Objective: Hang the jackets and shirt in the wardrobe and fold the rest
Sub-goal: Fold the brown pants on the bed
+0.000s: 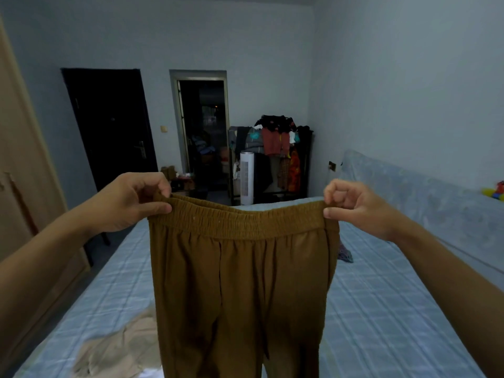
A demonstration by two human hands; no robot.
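Now, from the head view: brown trousers held up at chest height over the bed, waistband stretched wide and level. Left hand pinching the left end of the elastic waistband, thumb in front, fingers curled behind. Right hand doing the same at the right end, thumb and forefinger closed on the fabric. Legs hanging straight down, lower ends out of frame.

Looks like the opening of a fold, this pair belonging to the "fold the rest" lot. Best way on, by judgement: keep the waistband taut, bring one hand across to the other so leg lies on leg with seams matched, then lower flat onto the bed and smooth before folding up. Risk of the loose legs twisting if dropped too fast.

Elsewhere: beige garment crumpled on the near left of the bed, just beside the hanging trousers. Small greyish piece of cloth on the bed by the right edge of the trousers. Clothes rack at the far wall, crowded with hanging garments, white tower fan in front. Wardrobe side at the left edge, inside not visible.
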